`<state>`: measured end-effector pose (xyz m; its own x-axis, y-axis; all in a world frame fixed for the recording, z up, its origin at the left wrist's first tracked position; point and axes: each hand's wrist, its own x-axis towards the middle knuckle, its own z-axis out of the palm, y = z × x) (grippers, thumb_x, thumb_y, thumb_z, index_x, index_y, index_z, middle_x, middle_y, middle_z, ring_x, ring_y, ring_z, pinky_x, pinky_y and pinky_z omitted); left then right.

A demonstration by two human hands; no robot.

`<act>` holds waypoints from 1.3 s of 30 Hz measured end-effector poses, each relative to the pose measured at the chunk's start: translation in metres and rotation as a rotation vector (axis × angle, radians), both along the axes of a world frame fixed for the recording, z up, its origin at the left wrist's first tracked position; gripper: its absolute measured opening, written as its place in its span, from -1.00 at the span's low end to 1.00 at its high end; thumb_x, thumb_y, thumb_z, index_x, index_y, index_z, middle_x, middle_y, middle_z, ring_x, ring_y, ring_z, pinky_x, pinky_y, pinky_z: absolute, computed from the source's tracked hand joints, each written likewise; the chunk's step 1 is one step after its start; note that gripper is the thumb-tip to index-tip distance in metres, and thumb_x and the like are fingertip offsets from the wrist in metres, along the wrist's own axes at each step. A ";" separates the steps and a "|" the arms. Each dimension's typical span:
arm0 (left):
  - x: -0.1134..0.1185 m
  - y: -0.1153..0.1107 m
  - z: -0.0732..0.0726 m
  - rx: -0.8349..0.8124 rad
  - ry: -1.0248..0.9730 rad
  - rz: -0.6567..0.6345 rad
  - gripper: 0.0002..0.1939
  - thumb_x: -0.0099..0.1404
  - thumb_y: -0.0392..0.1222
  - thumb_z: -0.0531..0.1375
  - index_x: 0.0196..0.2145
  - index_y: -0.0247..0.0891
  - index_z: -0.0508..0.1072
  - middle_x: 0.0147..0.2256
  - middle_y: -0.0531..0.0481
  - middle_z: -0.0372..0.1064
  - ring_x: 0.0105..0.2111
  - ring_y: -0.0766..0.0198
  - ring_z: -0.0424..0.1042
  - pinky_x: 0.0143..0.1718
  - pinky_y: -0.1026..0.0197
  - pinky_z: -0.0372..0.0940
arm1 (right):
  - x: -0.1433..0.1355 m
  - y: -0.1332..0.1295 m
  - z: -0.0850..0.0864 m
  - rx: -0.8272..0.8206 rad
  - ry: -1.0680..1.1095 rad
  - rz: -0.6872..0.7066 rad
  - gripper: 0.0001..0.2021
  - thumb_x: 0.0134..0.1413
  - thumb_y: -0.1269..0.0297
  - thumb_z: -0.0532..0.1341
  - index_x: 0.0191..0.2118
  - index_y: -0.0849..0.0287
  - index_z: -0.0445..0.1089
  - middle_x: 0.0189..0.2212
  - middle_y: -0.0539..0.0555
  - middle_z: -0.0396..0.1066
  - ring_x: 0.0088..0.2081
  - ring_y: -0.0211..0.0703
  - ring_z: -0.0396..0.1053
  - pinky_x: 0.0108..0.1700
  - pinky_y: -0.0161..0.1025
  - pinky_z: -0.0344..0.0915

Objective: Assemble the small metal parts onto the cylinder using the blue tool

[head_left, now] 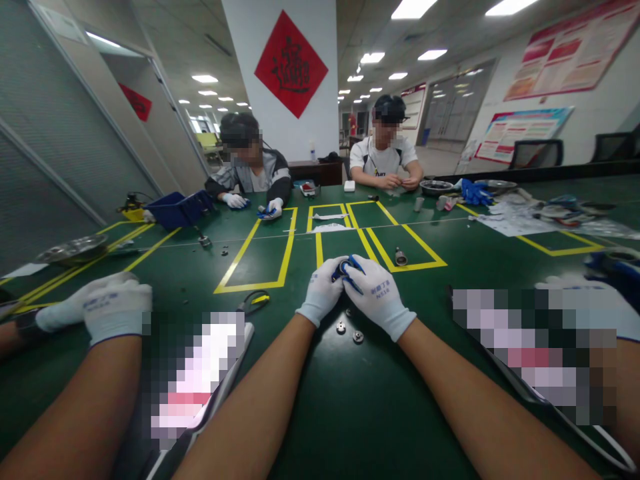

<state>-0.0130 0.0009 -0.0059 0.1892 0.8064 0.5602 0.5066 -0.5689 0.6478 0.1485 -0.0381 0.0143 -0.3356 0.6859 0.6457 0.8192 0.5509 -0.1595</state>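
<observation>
In the head view my left hand (324,287) and my right hand (376,293) meet over the table, both in white work gloves with blue palms. Their fingers are closed together around something small and dark, mostly covered by the gloves, so I cannot make out its kind. Just below the hands lie small round metal parts (358,337), with one partly beside my right wrist. Farther off, to the right, a short metal cylinder (401,257) stands near the yellow tape line.
The green table (345,413) carries yellow tape outlines (253,289). Blurred lit screens (195,380) flank my forearms. Co-workers' gloved hands (117,303) work at both sides; two people sit opposite. A blue bin (180,208), metal trays (75,248) and papers (515,220) lie farther out.
</observation>
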 end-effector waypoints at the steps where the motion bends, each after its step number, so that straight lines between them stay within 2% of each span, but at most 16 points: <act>1: 0.000 0.000 0.000 0.008 0.007 -0.006 -0.57 0.26 -0.39 0.18 0.08 -0.19 0.48 0.04 -0.09 0.51 0.07 0.15 0.47 0.20 0.05 0.33 | 0.000 0.000 0.000 0.008 -0.008 -0.020 -0.69 0.31 0.23 0.15 0.07 0.16 0.49 0.19 0.29 0.37 0.12 0.17 0.34 0.13 0.08 0.31; 5: 0.001 0.002 -0.002 0.044 0.024 -0.007 -0.57 0.26 -0.39 0.19 0.08 -0.23 0.47 0.04 -0.12 0.50 0.06 0.14 0.47 0.20 0.04 0.33 | 0.000 0.000 0.002 0.054 -0.041 -0.101 -0.73 0.31 0.24 0.15 -0.01 0.16 0.52 0.16 0.30 0.40 0.06 0.16 0.37 0.09 0.07 0.31; 8: 0.001 0.002 -0.002 0.044 0.009 0.001 -0.59 0.26 -0.38 0.20 0.07 -0.23 0.47 0.03 -0.12 0.51 0.05 0.13 0.47 0.18 0.04 0.34 | -0.001 -0.001 0.003 0.072 -0.044 -0.073 -0.73 0.31 0.23 0.15 -0.02 0.18 0.52 0.12 0.28 0.42 0.03 0.12 0.37 0.07 0.03 0.32; 11: 0.000 0.002 -0.001 0.038 -0.013 0.001 -0.60 0.26 -0.39 0.20 0.05 -0.23 0.48 0.02 -0.11 0.51 0.05 0.14 0.48 0.18 0.05 0.35 | -0.002 -0.002 0.003 0.076 -0.043 -0.021 -0.69 0.31 0.23 0.16 0.06 0.19 0.49 0.14 0.27 0.41 0.06 0.10 0.36 0.06 -0.01 0.33; 14: 0.000 0.001 0.000 0.038 -0.015 0.012 -0.58 0.25 -0.40 0.19 0.06 -0.24 0.48 0.03 -0.11 0.51 0.05 0.14 0.47 0.19 0.04 0.34 | -0.003 -0.003 0.003 0.080 -0.064 -0.058 -0.66 0.30 0.21 0.17 0.11 0.17 0.47 0.17 0.29 0.38 0.06 0.13 0.35 0.06 0.01 0.32; 18: 0.000 0.000 0.001 0.035 -0.007 0.035 -0.56 0.22 -0.41 0.20 0.06 -0.26 0.48 0.03 -0.13 0.51 0.06 0.12 0.47 0.18 0.03 0.34 | -0.005 -0.004 0.004 0.089 -0.083 -0.108 -0.70 0.29 0.20 0.17 0.04 0.17 0.50 0.16 0.30 0.39 0.04 0.15 0.35 0.05 0.03 0.31; 23: 0.000 -0.001 0.002 0.046 -0.010 0.023 -0.57 0.23 -0.42 0.19 0.06 -0.25 0.47 0.03 -0.12 0.51 0.05 0.14 0.47 0.18 0.04 0.34 | -0.004 -0.004 0.004 0.076 -0.071 -0.048 -0.67 0.30 0.22 0.17 0.09 0.17 0.48 0.18 0.28 0.37 0.07 0.12 0.34 0.07 0.00 0.31; 27: 0.001 -0.001 0.001 0.044 -0.005 0.029 -0.56 0.23 -0.42 0.20 0.07 -0.25 0.47 0.04 -0.14 0.50 0.06 0.12 0.47 0.19 0.02 0.34 | -0.003 -0.004 0.005 0.064 -0.064 -0.104 -0.68 0.29 0.20 0.18 0.06 0.17 0.51 0.19 0.31 0.36 0.06 0.16 0.35 0.08 0.05 0.29; 32: 0.001 -0.001 0.001 0.051 0.002 0.016 -0.56 0.22 -0.43 0.18 0.05 -0.24 0.47 0.01 -0.12 0.52 0.04 0.13 0.48 0.17 0.04 0.36 | -0.003 -0.004 0.007 0.058 -0.063 -0.042 -0.69 0.31 0.21 0.16 0.06 0.17 0.51 0.17 0.27 0.39 0.07 0.10 0.35 0.07 -0.02 0.31; 37: 0.002 -0.001 0.001 0.055 0.011 0.043 -0.55 0.22 -0.42 0.19 0.07 -0.26 0.47 0.03 -0.14 0.50 0.05 0.13 0.47 0.19 0.03 0.34 | -0.001 -0.003 0.007 0.056 -0.071 -0.115 -0.70 0.30 0.18 0.17 0.03 0.14 0.52 0.18 0.29 0.37 0.07 0.14 0.35 0.08 0.02 0.31; 39: 0.002 0.000 0.001 0.049 0.007 0.040 -0.58 0.23 -0.41 0.18 0.06 -0.26 0.47 0.03 -0.14 0.51 0.05 0.12 0.47 0.17 0.03 0.35 | -0.001 -0.002 0.006 0.050 -0.070 -0.099 -0.70 0.31 0.18 0.16 0.02 0.15 0.53 0.17 0.27 0.39 0.07 0.12 0.35 0.08 0.01 0.30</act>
<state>-0.0109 0.0005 -0.0050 0.1619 0.7850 0.5979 0.5341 -0.5792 0.6158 0.1474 -0.0405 0.0206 -0.3137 0.6853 0.6572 0.8779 0.4730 -0.0742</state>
